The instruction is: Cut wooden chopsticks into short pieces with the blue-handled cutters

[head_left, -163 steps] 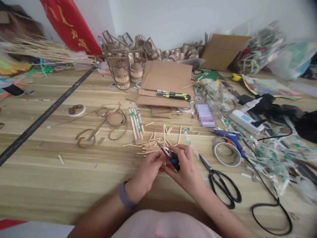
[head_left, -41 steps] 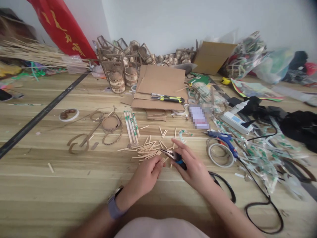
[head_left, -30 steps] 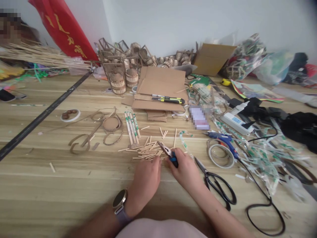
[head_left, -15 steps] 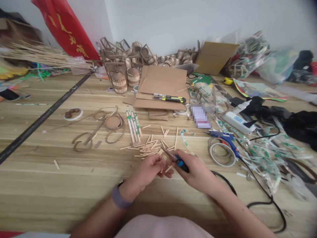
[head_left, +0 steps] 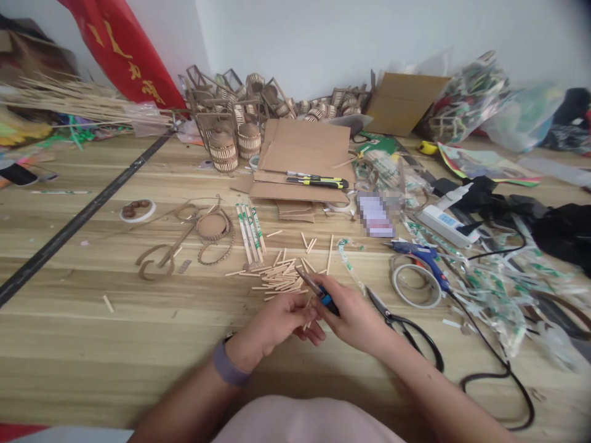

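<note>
A broad wooden table (head_left: 152,344) stretched before me, a red banner (head_left: 124,55) behind it, its gold Chinese characters too blurred to read surely. The right hand (head_left: 353,311) gripped needle-nose pliers (head_left: 327,299) just over the left hand (head_left: 277,320). Beyond lay green-printed wrapped chopsticks (head_left: 257,227), their lettering too small for me, then a heap of short sticks (head_left: 281,275); the left thumb and fingers pinched a few stick pieces (head_left: 308,320).

I log one head-worn view: set above the pale pink shirt (head_left: 305,421), facing forward and down, near the bare left hand (head_left: 281,317) and bare right hand (head_left: 355,314), covering the pale wood-grain tabletop (head_left: 115,351) up to the grey-white wall (head_left: 295,40).
</note>
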Action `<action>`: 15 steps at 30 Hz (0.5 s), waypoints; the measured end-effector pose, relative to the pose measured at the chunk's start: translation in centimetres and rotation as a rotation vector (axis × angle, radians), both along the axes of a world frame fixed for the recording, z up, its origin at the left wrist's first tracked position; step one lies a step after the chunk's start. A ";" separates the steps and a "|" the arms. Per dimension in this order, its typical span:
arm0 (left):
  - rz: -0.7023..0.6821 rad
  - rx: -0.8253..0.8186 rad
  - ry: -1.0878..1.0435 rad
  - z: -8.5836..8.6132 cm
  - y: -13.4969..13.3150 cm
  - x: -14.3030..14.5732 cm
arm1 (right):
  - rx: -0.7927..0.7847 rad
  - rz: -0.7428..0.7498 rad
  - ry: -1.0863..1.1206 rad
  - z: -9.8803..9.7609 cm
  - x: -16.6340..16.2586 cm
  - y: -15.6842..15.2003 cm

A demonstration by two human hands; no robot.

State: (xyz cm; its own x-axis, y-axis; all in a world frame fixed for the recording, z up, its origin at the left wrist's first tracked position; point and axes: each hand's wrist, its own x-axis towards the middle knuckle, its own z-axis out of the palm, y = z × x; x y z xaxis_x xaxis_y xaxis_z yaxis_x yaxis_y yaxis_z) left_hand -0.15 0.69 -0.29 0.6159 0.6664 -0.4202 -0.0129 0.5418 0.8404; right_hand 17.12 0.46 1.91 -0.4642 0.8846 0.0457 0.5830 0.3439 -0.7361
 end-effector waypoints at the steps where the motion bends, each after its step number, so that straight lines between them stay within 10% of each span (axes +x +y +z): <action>1: 0.041 -0.006 0.008 0.1 0.0 0.0 | 0.078 -0.043 0.013 -0.2 0.0 -0.1; 15: 0.333 -0.047 -0.180 -0.7 -0.5 1.1 | 0.304 -0.269 -0.114 -2.4 -1.8 -1.9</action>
